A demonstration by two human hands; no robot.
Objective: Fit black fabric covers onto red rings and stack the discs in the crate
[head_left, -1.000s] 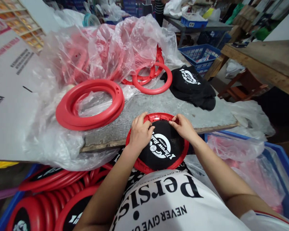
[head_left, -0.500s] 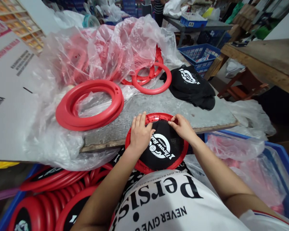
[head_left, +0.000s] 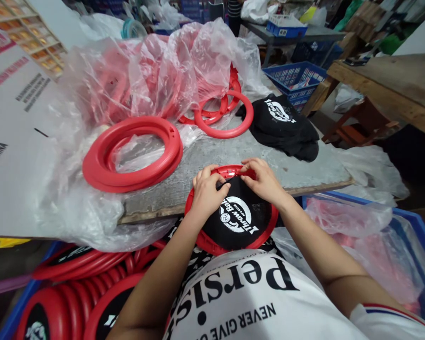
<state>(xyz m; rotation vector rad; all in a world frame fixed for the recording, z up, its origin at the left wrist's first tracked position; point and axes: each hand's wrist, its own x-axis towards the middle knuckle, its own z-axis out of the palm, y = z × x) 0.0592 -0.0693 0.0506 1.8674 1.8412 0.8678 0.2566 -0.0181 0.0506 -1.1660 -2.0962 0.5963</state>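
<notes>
A red plastic ring point(head_left: 271, 226) leans between my body and the table edge, with a black mesh fabric disc point(head_left: 257, 208) printed "Throw Ball" lying across it. My left hand point(head_left: 208, 189) grips the ring's upper left rim, its thumb and fingers closed on the black mesh edge. Near the top of the rim, my right hand point(head_left: 261, 182) pinches the mesh edge against the ring. Stacked red rings point(head_left: 132, 179) sit on the table at left. A pile of black mesh discs point(head_left: 283, 130) lies at the back right.
Clear plastic bags point(head_left: 156, 71) with red rings cover the back of the grey table point(head_left: 205, 156). Below left, a blue crate point(head_left: 16, 309) holds several finished-looking red discs. Another blue crate point(head_left: 416, 231), lined with plastic, stands at lower right. A printed carton point(head_left: 17, 156) is at left.
My right hand has moved left along the top of the rim, toward my left hand. The left hand's fingers, flatter half a second ago, are now bent at the mesh edge.
</notes>
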